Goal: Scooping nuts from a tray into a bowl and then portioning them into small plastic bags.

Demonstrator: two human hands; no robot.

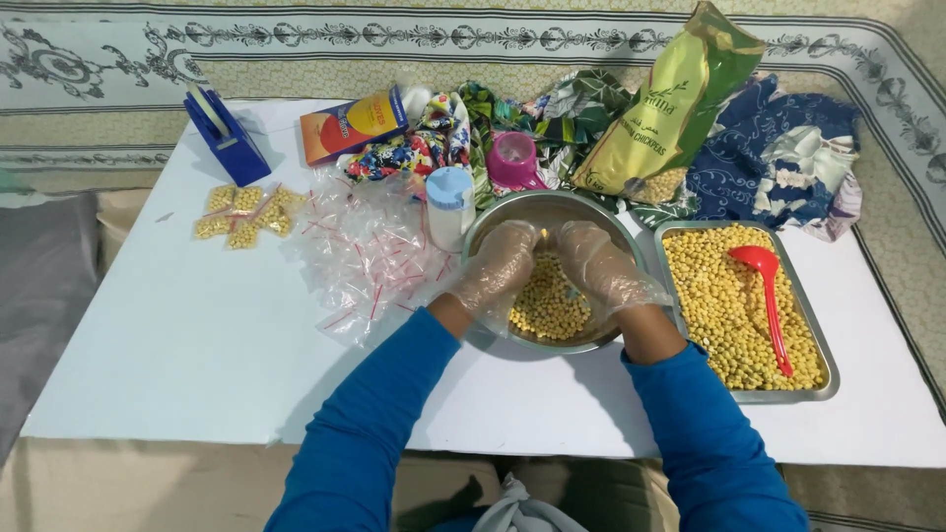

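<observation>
A round steel bowl holding yellow chickpeas sits at the middle of the white table. Both hands wear clear plastic gloves and blue sleeves. My left hand reaches into the bowl from the left, fingers curled down over the chickpeas. My right hand reaches in from the right, fingers bent toward the left hand. Their fingertips nearly meet above the chickpeas; whether they hold any is hidden.
A steel tray of chickpeas with a red scoop lies right of the bowl. A green chickpea bag, patterned cloths, a pink cup, a white bottle, loose zip bags, filled packets, a tape dispenser and an orange box crowd the back.
</observation>
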